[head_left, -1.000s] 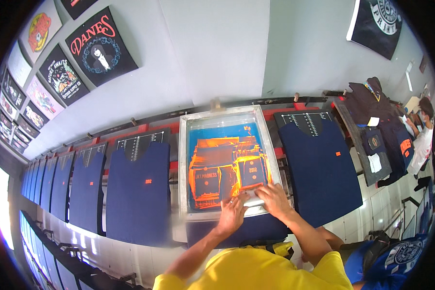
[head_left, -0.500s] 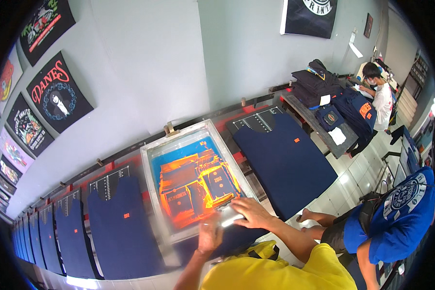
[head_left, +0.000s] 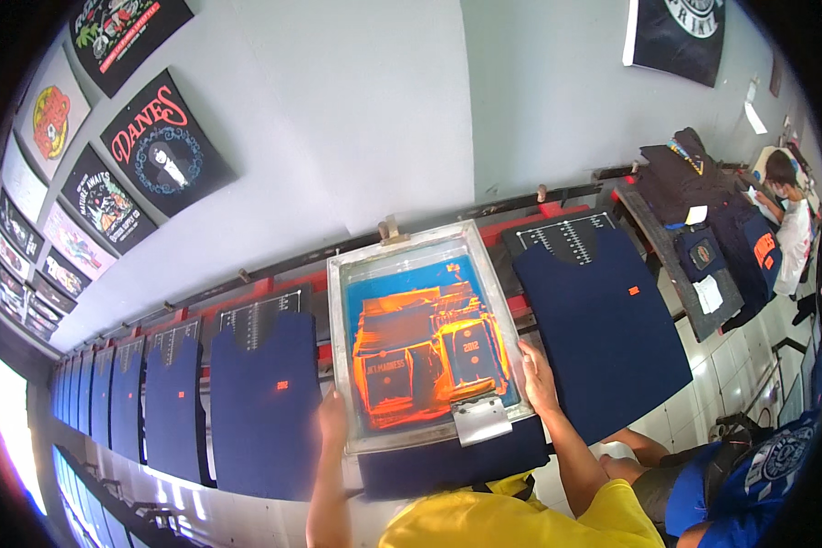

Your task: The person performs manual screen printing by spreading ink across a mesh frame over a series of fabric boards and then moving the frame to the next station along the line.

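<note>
In front of me a silk screen in a pale metal frame lies tilted over a board with a dark navy shirt. Orange ink is smeared across its blue mesh around dark stencil areas. My left hand, a little blurred, is at the frame's near left side, its fingers against the edge. My right hand grips the right side, fingers along the rail. A metal-backed squeegee rests across the near right part of the screen, out of both hands.
Navy shirts with small orange prints lie on boards in a row to the left; another shirt lies to the right. A rail runs along the wall. Beyond, a table holds dark garments beside a person. Another person in blue is close right.
Both hands have left the squeegee, which now lies on the screen, and moved apart to the frame's two sides. The view has turned left.
</note>
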Tool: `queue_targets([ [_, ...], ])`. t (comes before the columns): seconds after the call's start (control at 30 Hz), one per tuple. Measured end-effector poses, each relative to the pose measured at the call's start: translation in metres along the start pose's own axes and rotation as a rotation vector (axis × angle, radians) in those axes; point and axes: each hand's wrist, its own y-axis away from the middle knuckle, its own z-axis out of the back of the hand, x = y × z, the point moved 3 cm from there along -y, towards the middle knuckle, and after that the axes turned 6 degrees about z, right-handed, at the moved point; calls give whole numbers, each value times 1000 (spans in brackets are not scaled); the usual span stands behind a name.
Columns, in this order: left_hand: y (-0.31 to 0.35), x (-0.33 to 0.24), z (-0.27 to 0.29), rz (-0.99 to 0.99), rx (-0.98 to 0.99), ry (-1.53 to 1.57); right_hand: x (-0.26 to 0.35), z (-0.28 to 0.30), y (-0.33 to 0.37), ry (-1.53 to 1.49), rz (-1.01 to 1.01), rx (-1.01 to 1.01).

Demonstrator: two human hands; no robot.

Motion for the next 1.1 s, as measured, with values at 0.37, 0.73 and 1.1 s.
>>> queue_targets([
  [0.37, 24, -36, 14, -24, 36, 441, -4, 9, -7, -574, -161, -11],
  [0.73, 22, -6, 146, 41, 140, 556, 89, -88, 49, -632, -144, 27],
  [1.1, -37, 73, 353, -8, 7, 405, 141, -316, 111, -653, -236, 18],
])
